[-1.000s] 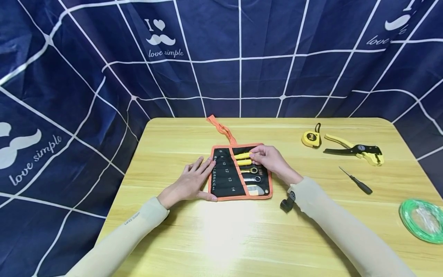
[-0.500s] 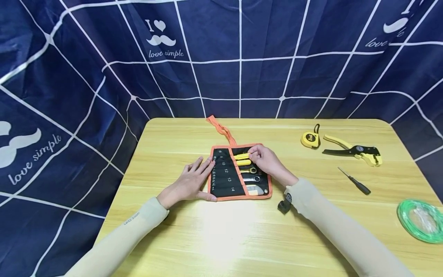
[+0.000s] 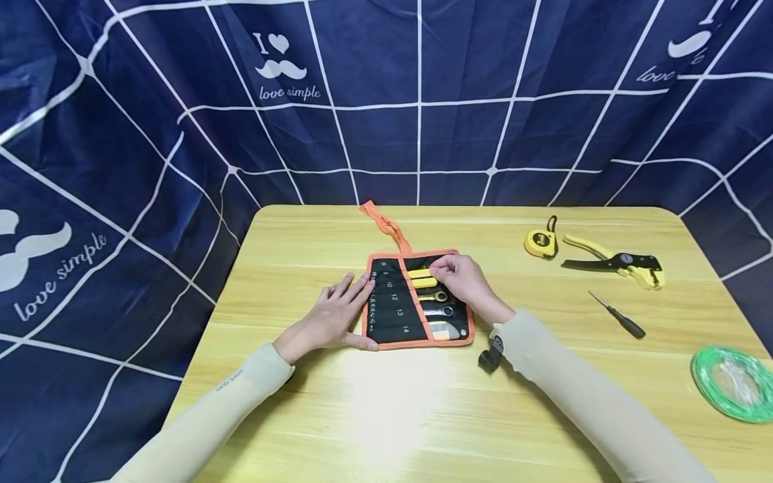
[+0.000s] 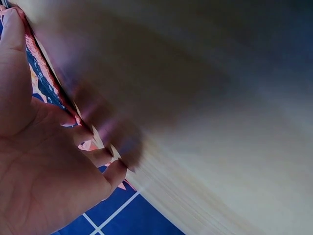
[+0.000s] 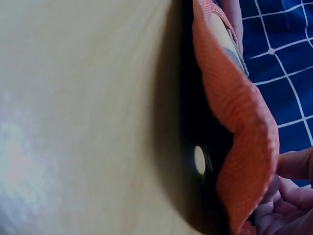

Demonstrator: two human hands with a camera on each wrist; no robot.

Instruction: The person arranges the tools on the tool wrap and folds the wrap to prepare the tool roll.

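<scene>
A black tool pouch with orange edging (image 3: 386,302) lies unfolded on the wooden table. Its pockets hold two yellow tools of unclear kind, a ratchet wrench (image 3: 439,296), another wrench (image 3: 445,311) and a tool with a broad pale end (image 3: 443,330). My left hand (image 3: 331,314) rests with spread fingers on the pouch's left edge; the left wrist view shows its fingertips at the orange border. With thumb and fingers my right hand (image 3: 464,276) pinches the end of the topmost yellow tool (image 3: 419,274). The right wrist view shows the orange edging (image 5: 249,127) bulging before the right fingers.
An orange strap (image 3: 386,225) trails from the pouch's back edge. To the right lie a yellow tape measure (image 3: 540,243), a yellow and black wire stripper (image 3: 622,263), a screwdriver (image 3: 625,320) and a green wire coil (image 3: 703,386). Blue curtains surround the table (image 3: 302,235).
My right hand has shifted slightly left, along with the yellow tool's end, which sits deeper toward the pocket. My left hand has stayed in place on the pouch.
</scene>
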